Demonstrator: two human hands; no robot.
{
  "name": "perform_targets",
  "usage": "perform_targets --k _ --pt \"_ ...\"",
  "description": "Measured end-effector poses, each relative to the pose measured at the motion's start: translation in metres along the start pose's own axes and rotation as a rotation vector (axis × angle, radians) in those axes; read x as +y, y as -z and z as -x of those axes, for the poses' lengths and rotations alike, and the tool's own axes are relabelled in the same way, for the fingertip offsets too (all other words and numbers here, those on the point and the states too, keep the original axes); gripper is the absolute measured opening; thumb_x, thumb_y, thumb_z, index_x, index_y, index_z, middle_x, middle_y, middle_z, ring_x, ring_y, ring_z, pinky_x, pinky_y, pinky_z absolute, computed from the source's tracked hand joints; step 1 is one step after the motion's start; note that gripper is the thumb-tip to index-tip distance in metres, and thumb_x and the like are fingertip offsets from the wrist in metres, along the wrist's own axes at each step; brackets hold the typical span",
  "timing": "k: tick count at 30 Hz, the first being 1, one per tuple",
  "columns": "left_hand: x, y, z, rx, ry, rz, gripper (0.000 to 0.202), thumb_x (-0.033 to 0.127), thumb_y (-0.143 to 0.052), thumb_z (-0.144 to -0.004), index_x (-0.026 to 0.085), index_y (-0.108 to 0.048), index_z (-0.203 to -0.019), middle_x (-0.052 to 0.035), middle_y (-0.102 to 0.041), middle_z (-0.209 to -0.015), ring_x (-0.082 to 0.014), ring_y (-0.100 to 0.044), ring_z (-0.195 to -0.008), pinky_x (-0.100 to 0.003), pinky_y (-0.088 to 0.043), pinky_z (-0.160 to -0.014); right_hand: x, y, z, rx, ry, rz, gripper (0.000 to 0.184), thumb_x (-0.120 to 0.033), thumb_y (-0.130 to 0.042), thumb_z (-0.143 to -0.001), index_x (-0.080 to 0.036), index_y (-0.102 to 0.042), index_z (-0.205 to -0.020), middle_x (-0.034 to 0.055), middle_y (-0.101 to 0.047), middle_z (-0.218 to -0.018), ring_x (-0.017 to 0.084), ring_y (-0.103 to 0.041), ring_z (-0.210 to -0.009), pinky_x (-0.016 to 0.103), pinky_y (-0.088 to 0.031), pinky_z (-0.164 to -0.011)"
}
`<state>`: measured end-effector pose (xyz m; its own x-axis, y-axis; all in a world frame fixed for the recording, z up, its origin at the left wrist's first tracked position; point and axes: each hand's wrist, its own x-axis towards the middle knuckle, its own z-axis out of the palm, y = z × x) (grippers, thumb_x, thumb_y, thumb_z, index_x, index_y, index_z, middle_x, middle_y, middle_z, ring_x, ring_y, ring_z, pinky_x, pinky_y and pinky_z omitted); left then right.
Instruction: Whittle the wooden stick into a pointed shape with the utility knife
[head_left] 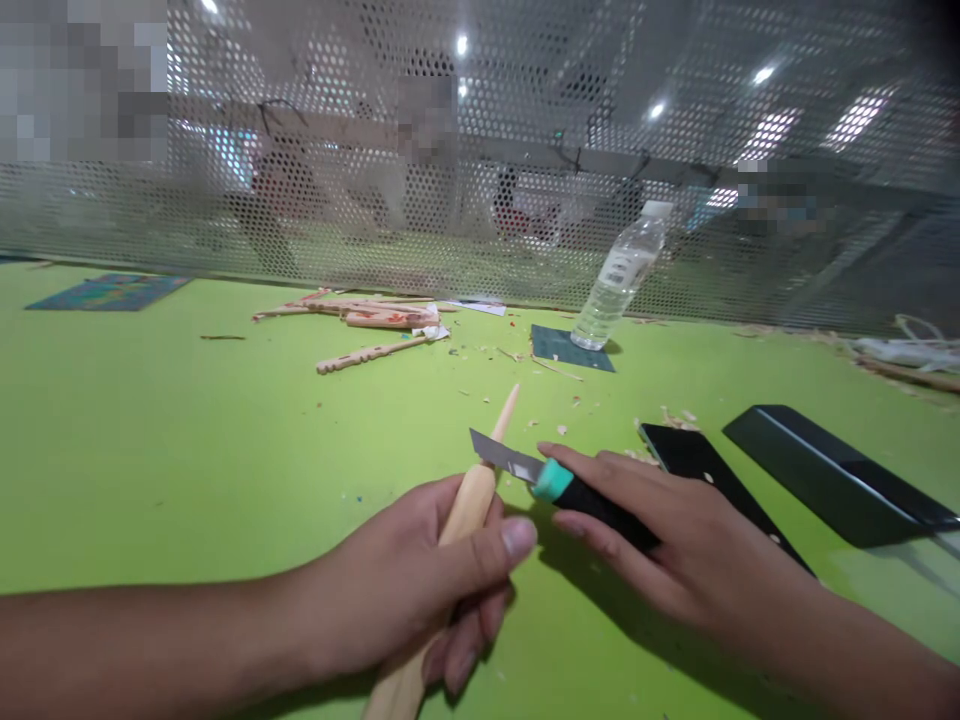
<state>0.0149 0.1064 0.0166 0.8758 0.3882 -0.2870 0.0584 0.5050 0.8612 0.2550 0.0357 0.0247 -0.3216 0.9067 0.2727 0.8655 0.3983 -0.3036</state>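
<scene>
A pale wooden stick point(469, 503) with a slim pointed tip slants up from the bottom of the view. My left hand point(442, 575) is closed around its thicker part, thumb laid along the front. In my right hand point(667, 530) is a utility knife point(555, 482) with a black handle and a teal collar. Its grey blade lies across the stick, just where the thick part narrows to the tip. Part of the knife handle is hidden under my fingers, and the stick's lower end runs out of view.
Carved sticks point(375, 353) and wood pieces lie at the back. A water bottle point(619, 280) stands on a dark sheet point(547, 345). Right of my hand are a black phone-like slab point(720, 480) and a dark angular object point(832, 470). Behind the green table point(187, 450) rises a perforated metal screen point(337, 200).
</scene>
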Motion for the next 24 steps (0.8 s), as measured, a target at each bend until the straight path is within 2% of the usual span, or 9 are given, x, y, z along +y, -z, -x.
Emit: perform_targets --k 3,10,13,16,19,24 --pt "0.000 -0.001 -0.001 0.058 0.002 -0.022 0.043 0.050 -0.079 -0.087 0.021 -0.050 -0.097 0.0067 -0.062 -0.061 -0.0046 -0.049 -0.041 -0.013 -0.039 -0.041 -0.002 0.000 0.002 -0.018 0.032 -0.030 0.043 -0.037 -0.049 -0.107 -0.022 -0.051 -0.148 0.0104 -0.076 -0.112 0.023 -0.075 -0.093 0.035 -0.058 -0.081" --pt "-0.002 -0.001 -0.001 0.047 -0.003 -0.036 0.039 0.048 -0.082 -0.085 0.017 -0.059 -0.093 0.0042 -0.066 -0.065 -0.0031 -0.052 -0.042 -0.011 -0.039 -0.040 -0.011 -0.001 0.007 -0.138 0.124 -0.075 0.040 -0.038 -0.048 -0.108 -0.025 -0.048 -0.146 0.0055 -0.075 -0.104 0.020 -0.073 -0.086 0.031 -0.058 -0.072" --pt "-0.001 -0.002 -0.002 0.058 0.006 -0.083 0.039 0.051 -0.076 -0.088 0.015 -0.063 -0.081 0.0044 -0.061 -0.055 -0.0034 -0.049 -0.038 -0.009 -0.036 -0.035 -0.012 -0.003 0.008 -0.087 0.132 -0.032 0.041 -0.041 -0.044 -0.110 -0.024 -0.046 -0.147 0.0046 -0.075 -0.103 0.019 -0.073 -0.086 0.032 -0.057 -0.072" --pt "-0.002 -0.003 -0.001 0.062 0.046 -0.132 0.046 0.055 -0.071 -0.090 0.014 -0.064 -0.069 0.0026 -0.058 -0.049 -0.0048 -0.049 -0.035 -0.010 -0.033 -0.031 -0.014 -0.004 0.010 -0.022 0.131 0.060 0.042 -0.043 -0.040 -0.111 -0.025 -0.045 -0.148 0.0022 -0.074 -0.096 0.018 -0.072 -0.077 0.030 -0.054 -0.065" --pt "-0.004 -0.003 -0.001 0.084 0.093 -0.141 0.053 0.059 -0.070 -0.088 0.014 -0.064 -0.063 0.0001 -0.058 -0.048 -0.0065 -0.051 -0.035 -0.011 -0.032 -0.030 -0.018 -0.004 0.011 0.035 0.166 0.161 0.042 -0.042 -0.038 -0.112 -0.020 -0.047 -0.146 0.0009 -0.070 -0.086 0.016 -0.070 -0.068 0.029 -0.049 -0.057" --pt "-0.005 -0.004 -0.001 0.126 0.095 -0.148 0.058 0.063 -0.073 -0.083 0.015 -0.062 -0.053 0.0004 -0.053 -0.040 -0.0076 -0.048 -0.032 -0.014 -0.031 -0.030 -0.026 -0.006 0.011 0.090 0.151 0.213 0.043 -0.042 -0.038 -0.112 -0.018 -0.047 -0.146 0.0007 -0.070 -0.086 0.015 -0.070 -0.067 0.028 -0.049 -0.055"
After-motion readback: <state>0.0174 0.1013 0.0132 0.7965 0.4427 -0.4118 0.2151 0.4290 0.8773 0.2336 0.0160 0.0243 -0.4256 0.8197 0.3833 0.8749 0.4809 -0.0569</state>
